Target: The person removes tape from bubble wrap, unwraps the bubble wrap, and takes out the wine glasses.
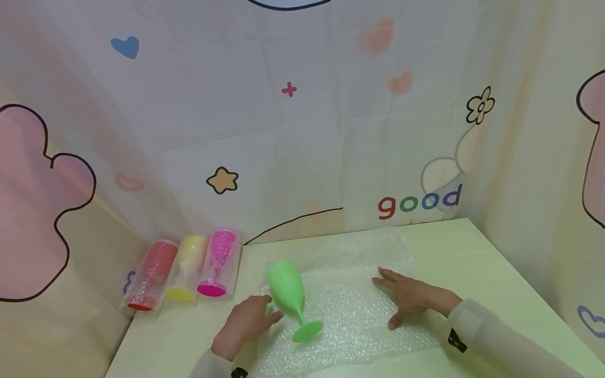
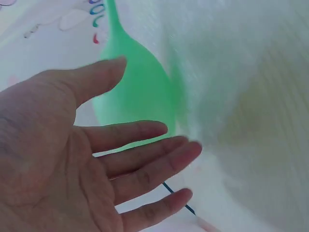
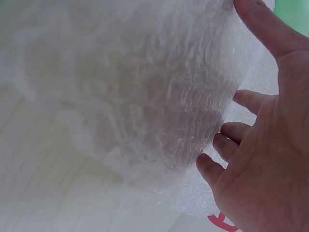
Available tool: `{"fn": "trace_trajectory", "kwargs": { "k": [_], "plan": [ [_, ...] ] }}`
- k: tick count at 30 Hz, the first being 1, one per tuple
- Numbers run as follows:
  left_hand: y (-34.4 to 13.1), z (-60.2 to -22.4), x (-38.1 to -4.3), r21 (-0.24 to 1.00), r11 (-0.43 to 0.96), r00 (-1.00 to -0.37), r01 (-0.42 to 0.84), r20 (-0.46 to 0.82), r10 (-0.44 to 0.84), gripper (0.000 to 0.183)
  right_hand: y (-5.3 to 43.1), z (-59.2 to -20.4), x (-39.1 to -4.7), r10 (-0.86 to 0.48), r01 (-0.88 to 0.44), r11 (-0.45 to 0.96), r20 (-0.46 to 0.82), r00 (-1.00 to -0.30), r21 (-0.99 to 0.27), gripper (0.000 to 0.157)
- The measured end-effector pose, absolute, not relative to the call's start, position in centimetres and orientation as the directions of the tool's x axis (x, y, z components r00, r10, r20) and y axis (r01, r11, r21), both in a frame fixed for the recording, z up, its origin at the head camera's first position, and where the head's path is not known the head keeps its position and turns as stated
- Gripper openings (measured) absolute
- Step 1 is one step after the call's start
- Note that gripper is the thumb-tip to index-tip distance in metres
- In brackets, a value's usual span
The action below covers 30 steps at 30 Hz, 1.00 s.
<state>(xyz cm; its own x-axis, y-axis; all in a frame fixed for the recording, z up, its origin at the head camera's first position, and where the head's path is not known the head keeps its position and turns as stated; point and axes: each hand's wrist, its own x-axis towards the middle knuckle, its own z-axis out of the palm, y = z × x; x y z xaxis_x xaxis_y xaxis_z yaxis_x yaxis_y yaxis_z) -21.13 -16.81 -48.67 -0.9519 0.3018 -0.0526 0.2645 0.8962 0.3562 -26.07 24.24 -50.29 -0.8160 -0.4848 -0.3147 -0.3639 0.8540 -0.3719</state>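
Goblet (image 1: pixel 286 283), green, lower centre of head view: just right of left hand (image 1: pixel 246 320), the nearer hand; right hand (image 1: pixel 410 296) well apart.
Left fingers extended, thumb apart from them, gripping nothing; contact with the goblet cannot be told. Right fingers spread, lower right of frame, tips at the bubble wrap (image 1: pixel 350 320); no pinch seen. Goblet lies on its side, long axis diagonal: bowl toward upper left, its side facing the left fingertips; stem and foot run to lower right, foot nearer the wearer. Bubble wrap spreads beneath it, glossy; pale table (image 1: pixel 454 247) shows around it. Left of frame, red, yellow and pink wrapped goblets (image 1: pixel 188 262) sit side by side. Farthest, printed cloth (image 1: pixel 293 142) fills the upper frame, "good" lettered at right.
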Motion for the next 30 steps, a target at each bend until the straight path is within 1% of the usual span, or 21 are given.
{"fn": "trace_trajectory", "kwargs": {
  "k": [4,6,7,9,12,14,19,22,30],
  "plan": [
    [-15.7,-47.9,-20.5,0.338,0.893,-0.952,0.299,0.044,0.302,0.032,24.3,-50.3,-26.0,-0.493,-0.374,0.849,-0.303,-0.815,-0.374,0.117],
    [-15.1,-47.6,-20.3,0.331,0.892,-0.951,0.308,0.091,0.295,0.028,24.4,-50.3,-26.0,-0.500,-0.381,0.844,-0.295,-0.815,-0.377,0.117],
    [-14.7,-47.6,-20.2,0.334,0.891,-0.952,0.307,0.106,0.288,0.029,24.4,-50.3,-26.0,-0.501,-0.383,0.844,-0.293,-0.815,-0.376,0.117],
    [-14.0,-47.6,-20.1,0.341,0.890,-0.953,0.304,0.126,0.277,0.037,24.4,-50.3,-26.0,-0.502,-0.386,0.843,-0.290,-0.814,-0.374,0.117],
    [-13.2,-48.1,-20.1,0.385,0.873,-0.954,0.299,0.122,0.273,0.052,24.4,-50.3,-26.0,-0.503,-0.388,0.843,-0.292,-0.814,-0.372,0.117],
    [-12.7,-48.5,-20.2,0.424,0.856,-0.955,0.296,0.108,0.277,0.057,24.4,-50.4,-26.0,-0.501,-0.384,0.844,-0.294,-0.814,-0.375,0.117],
    [-12.1,-49.4,-20.5,0.511,0.816,-0.958,0.271,0.058,0.282,0.060,24.3,-50.2,-26.0,-0.488,-0.367,0.850,-0.305,-0.818,-0.377,0.116],
    [-11.8,-50.0,-20.6,0.529,0.811,-0.961,0.251,0.039,0.273,0.059,24.1,-50.1,-25.9,-0.484,-0.365,0.854,-0.310,-0.818,-0.371,0.116],
    [-11.3,-50.6,-20.7,0.545,0.808,-0.970,0.223,0.043,0.238,0.059,24.1,-50.1,-25.9,-0.484,-0.362,0.853,-0.312,-0.818,-0.375,0.115]
  ]
}}
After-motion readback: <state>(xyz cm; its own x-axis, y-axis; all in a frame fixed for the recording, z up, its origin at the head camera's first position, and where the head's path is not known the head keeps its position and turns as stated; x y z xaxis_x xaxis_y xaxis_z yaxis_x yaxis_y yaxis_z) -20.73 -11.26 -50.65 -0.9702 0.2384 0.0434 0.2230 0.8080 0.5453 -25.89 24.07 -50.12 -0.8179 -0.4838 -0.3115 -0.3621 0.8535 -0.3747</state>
